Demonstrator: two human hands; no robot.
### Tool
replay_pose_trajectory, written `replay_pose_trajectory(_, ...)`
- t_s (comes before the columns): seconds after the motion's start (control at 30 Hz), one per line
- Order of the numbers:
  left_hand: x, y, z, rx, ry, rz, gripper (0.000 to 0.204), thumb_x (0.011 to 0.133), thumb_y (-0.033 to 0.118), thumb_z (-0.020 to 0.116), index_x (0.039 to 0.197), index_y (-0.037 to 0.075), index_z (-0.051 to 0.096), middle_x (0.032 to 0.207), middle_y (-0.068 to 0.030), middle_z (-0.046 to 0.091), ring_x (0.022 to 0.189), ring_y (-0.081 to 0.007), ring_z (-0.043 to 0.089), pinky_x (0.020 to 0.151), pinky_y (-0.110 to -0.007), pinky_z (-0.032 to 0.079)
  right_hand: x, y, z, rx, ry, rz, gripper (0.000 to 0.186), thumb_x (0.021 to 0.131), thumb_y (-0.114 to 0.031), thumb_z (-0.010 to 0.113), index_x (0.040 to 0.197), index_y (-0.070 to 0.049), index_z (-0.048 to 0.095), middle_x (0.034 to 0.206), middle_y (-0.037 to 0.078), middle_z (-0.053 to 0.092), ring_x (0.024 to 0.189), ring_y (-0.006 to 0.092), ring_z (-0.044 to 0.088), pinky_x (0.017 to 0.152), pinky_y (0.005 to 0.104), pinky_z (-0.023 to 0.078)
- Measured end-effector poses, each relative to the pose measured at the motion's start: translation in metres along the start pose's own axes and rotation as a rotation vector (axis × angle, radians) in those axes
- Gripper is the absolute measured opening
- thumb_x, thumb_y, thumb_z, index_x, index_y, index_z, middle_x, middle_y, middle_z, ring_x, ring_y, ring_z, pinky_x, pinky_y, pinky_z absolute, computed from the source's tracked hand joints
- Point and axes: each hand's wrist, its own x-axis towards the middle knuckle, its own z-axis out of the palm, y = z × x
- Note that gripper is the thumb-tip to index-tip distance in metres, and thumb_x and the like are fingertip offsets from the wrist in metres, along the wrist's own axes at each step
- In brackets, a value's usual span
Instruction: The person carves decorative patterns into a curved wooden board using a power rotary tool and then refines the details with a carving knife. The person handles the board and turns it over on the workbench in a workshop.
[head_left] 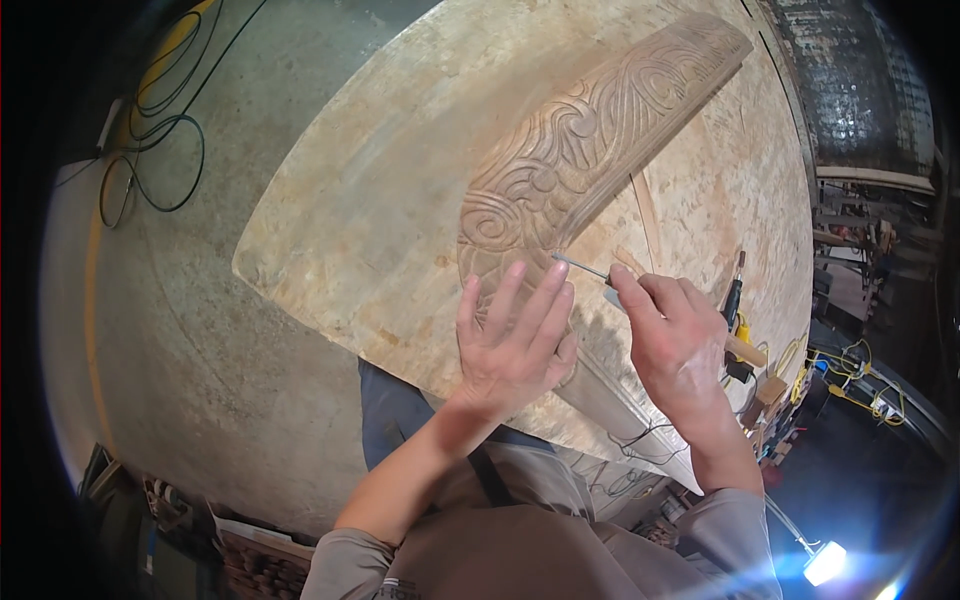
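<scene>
The right hand closes its grip around a wooden-handled carving tool. The fingers fold over the front of the handle, and the thin metal shaft comes out between them toward the left. The pale end of the handle shows behind the wrist. The tool lies low and almost flat, probably so that its tip meets the wood at a shallow angle.

The left hand holds nothing. Its 4 fingers are spread and lie flat on the carved wooden board, with the fingertips just beside the metal tip. This looks like a way to press the board down and to steady the blade.

The carved wooden board is long and curved, with spiral and line patterns cut in relief. It lies across the tabletop, a pale sheet of chipboard, and runs from the hands to the upper right. A narrow wooden strip lies on the tabletop just beside the board.

The cutting edge of the tool is too small to make out, and the near end of the board is hidden under both hands. The left thumb is not clearly seen. At the right edge of the tabletop, some other tools and yellow cables are small and bent by the lens. Dark cables lie in loops on the concrete floor, and a bright lamp glares at the lower right.
</scene>
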Motion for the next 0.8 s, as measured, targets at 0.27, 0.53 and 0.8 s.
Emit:
replay_pose_trajectory(0.27,0.003,0.002,-0.001,0.04,-0.071,-0.028,0.053,0.08,0.032,0.07,0.13,0.014,0.066,0.149,0.0003,0.056,0.143,-0.0293,0.042,0.119,-0.054,0.022,0.003,-0.002,-0.004,-0.035,-0.007,-0.038,0.049,0.073,-0.003,0.066,0.122,-0.005,0.068,0.094,0.009,0.062,0.075,0.0235,0.061,0.062,0.0353,0.05)
replay_pose_trajectory(0.53,0.004,0.003,-0.002,0.056,-0.084,-0.037,0.052,0.084,0.032,0.066,0.133,0.015,0.065,0.149,0.0006,0.056,0.144,-0.0287,0.042,0.119,-0.053,0.022,0.007,-0.004,-0.008,-0.016,-0.026,-0.015,0.049,0.073,-0.004,0.066,0.122,-0.004,0.067,0.094,0.01,0.062,0.077,0.0243,0.063,0.063,0.0355,0.051)
replay_pose_trajectory(0.8,0.003,0.005,-0.002,0.04,-0.086,-0.073,0.054,0.082,0.032,0.067,0.135,0.018,0.063,0.151,0.0041,0.054,0.139,-0.0261,0.05,0.115,-0.056,0.026,0.011,-0.005,-0.01,-0.021,-0.111,-0.007,0.048,0.075,-0.005,0.065,0.123,-0.005,0.066,0.088,0.007,0.061,0.076,0.023,0.063,0.062,0.0341,0.051)
